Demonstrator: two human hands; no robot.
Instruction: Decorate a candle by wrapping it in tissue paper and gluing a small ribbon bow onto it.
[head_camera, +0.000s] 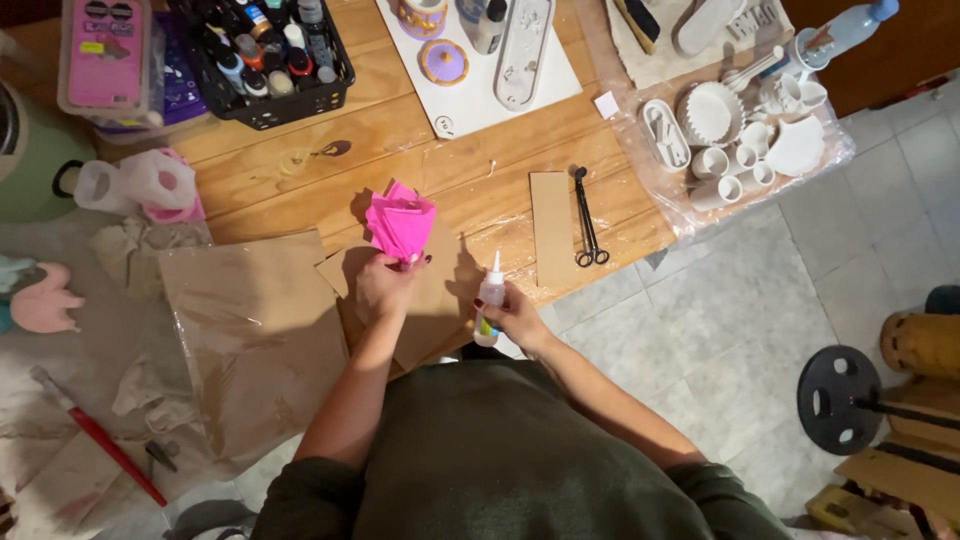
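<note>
Now | my left hand (383, 287) pinches pink tissue paper (401, 222) by its base, upright so the folds fan out | my right hand (518, 318) grips a glue bottle (489, 301), nozzle up, over brown cardboard (420, 300) on the desk (480, 165) | scissors (587, 218) lie near.

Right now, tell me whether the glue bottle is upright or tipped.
Upright: the glue bottle stands nozzle-up in the right hand, base over the cardboard.

Glue bottle (489, 305): base hidden inside the right hand (517, 318).
Pink paper (400, 225): lower end buried in the left hand (383, 287).
Black crate (265, 55): top cut off by the frame.
</note>
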